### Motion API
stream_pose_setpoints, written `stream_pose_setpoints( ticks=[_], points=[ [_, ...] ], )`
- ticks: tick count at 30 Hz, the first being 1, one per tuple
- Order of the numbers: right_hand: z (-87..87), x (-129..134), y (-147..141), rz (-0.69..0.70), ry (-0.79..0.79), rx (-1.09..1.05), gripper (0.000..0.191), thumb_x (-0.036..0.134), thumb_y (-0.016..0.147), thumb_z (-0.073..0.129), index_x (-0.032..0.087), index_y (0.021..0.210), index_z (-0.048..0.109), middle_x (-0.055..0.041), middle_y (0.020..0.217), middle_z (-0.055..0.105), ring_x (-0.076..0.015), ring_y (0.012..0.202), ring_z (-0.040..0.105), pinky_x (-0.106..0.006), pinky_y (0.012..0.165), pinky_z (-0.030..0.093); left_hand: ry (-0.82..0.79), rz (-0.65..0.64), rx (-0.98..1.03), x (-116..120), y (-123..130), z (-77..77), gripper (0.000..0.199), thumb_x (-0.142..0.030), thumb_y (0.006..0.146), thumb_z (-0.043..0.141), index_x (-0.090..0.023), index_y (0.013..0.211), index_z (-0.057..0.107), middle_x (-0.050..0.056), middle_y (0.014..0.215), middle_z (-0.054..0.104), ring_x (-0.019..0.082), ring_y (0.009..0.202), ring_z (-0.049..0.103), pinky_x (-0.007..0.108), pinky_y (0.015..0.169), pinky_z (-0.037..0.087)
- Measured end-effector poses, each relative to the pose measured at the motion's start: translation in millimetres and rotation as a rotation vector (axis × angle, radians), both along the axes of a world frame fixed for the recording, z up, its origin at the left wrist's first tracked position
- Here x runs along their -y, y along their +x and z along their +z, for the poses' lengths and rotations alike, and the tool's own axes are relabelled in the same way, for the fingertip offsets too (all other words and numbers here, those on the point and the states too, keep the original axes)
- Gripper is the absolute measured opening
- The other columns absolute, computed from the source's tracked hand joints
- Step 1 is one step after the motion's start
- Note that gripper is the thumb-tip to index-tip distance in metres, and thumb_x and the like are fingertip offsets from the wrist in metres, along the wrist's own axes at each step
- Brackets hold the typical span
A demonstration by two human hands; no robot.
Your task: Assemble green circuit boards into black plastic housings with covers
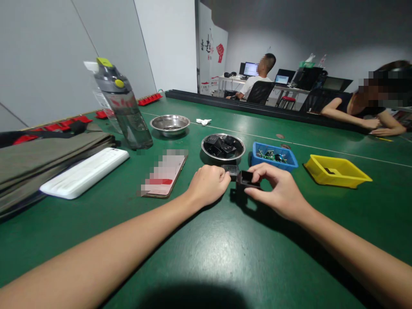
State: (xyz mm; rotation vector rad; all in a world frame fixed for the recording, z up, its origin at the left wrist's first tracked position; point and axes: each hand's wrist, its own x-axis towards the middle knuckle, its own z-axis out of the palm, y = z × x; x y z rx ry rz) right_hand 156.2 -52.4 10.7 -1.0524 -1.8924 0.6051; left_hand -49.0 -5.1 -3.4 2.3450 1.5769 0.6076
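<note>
My right hand [280,189] grips a small black open-topped box [247,179] between thumb and fingers, tilted a little above the green table. Close to its left, my left hand [210,183] is closed, thumb against the fingers, on a flat dark rectangular cover [231,170]. The cover and the box lie nearly side by side, and I cannot tell whether they touch. Just behind the hands, a steel bowl [203,155] holds several similar black plastic boxes [222,146].
A blue tray [291,164] with small green circuit boards and a yellow tray [341,181] stand right. To the left are a phone [161,177], a white power bank-like slab [83,171], a water bottle [128,111], and another steel bowl [170,131]. Two people sit beyond.
</note>
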Motion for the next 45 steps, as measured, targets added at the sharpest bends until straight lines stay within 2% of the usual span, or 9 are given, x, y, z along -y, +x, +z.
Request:
stream_pose_setpoints(
  ticks=[3,6,9,11,14,25,29,36,45],
  points=[
    [-15.5,36,5,0.006,-0.09,0.005,0.029,0.021,0.074,0.078,0.023,0.088,0.052,-0.0042,0.099,0.071,-0.0194,0.089,0.068,-0.033,0.08,0.054,0.027,-0.166,0.037,1,-1,0.8,0.047,-0.034,0.094,0.042,-0.019,0.05,0.044,0.001,0.05,0.048,0.012,0.048,0.035,0.031,0.056,0.022],
    [-28.9,58,11,-0.019,-0.158,0.018,0.037,0.022,0.075,0.079,0.025,0.097,0.049,-0.0033,0.101,0.07,-0.0194,0.089,0.069,-0.033,0.08,0.056,0.019,-0.55,0.058,6,-2,4.3,0.045,-0.038,0.097,0.039,-0.018,0.058,0.049,0.001,0.056,0.052,0.012,0.053,0.045,0.028,0.058,0.029],
    [-37.0,67,17,-0.032,-0.155,0.017,0.042,0.021,0.076,0.078,0.026,0.104,0.048,-0.0031,0.103,0.069,-0.0197,0.092,0.07,-0.034,0.082,0.058,-0.012,-0.759,0.028,16,-2,8.6,0.034,-0.052,0.088,0.058,-0.018,0.086,0.06,-0.001,0.066,0.061,0.013,0.058,0.054,0.026,0.057,0.033],
    [-39.2,70,18,-0.034,-0.134,0.028,0.043,0.021,0.076,0.078,0.027,0.106,0.048,-0.0034,0.103,0.068,-0.0204,0.094,0.07,-0.034,0.083,0.059,0.005,-0.831,-0.051,22,0,10.1,0.049,-0.061,0.082,0.066,-0.018,0.105,0.061,0.0,0.076,0.066,0.015,0.064,0.059,0.026,0.057,0.035],
    [-39.3,73,18,-0.01,-0.12,0.074,0.043,0.025,0.079,0.078,0.027,0.11,0.049,-0.0049,0.105,0.067,-0.0219,0.098,0.07,-0.035,0.084,0.059,0.075,-0.864,-0.138,28,3,9.2,0.045,-0.058,0.085,0.065,-0.019,0.108,0.062,0.003,0.087,0.068,0.017,0.071,0.063,0.027,0.056,0.037],
    [-32.1,72,31,0.081,-0.12,0.065,0.033,0.023,0.084,0.072,0.027,0.111,0.054,-0.0066,0.1,0.066,-0.0228,0.092,0.066,-0.037,0.081,0.058,0.108,-0.883,-0.156,27,3,4.6,0.034,-0.053,0.087,0.064,-0.02,0.081,0.062,0.004,0.074,0.062,0.017,0.067,0.062,0.032,0.053,0.032],
    [-32.3,51,42,-0.136,-0.024,0.051,0.024,0.025,0.089,0.064,0.025,0.111,0.055,-0.0011,0.082,0.064,-0.0174,0.074,0.064,-0.031,0.069,0.055,0.077,-0.889,-0.15,29,3,3.2,0.035,-0.055,0.086,0.066,-0.02,0.081,0.061,0.003,0.074,0.062,0.016,0.067,0.061,0.031,0.053,0.032],
    [-34.6,-7,88,-0.628,0.016,0.152,0.041,0.037,0.082,0.065,0.017,0.118,0.062,0.0047,0.06,0.057,-0.0152,0.051,0.053,-0.03,0.056,0.043,0.072,-0.948,-0.133,33,4,1.7,0.043,-0.063,0.085,0.064,-0.02,0.088,0.064,0.003,0.078,0.066,0.018,0.067,0.061,0.031,0.054,0.035],
    [-33.3,-28,112,-0.589,0.0,0.323,0.024,0.042,0.076,0.069,0.021,0.084,0.06,0.0033,0.059,0.054,-0.0155,0.054,0.05,-0.027,0.056,0.036,-0.092,-0.909,0.037,24,2,1.1,0.034,-0.044,0.1,0.041,-0.019,0.1,0.064,0.005,0.088,0.07,0.016,0.074,0.063,0.027,0.068,0.043]
  ],
)
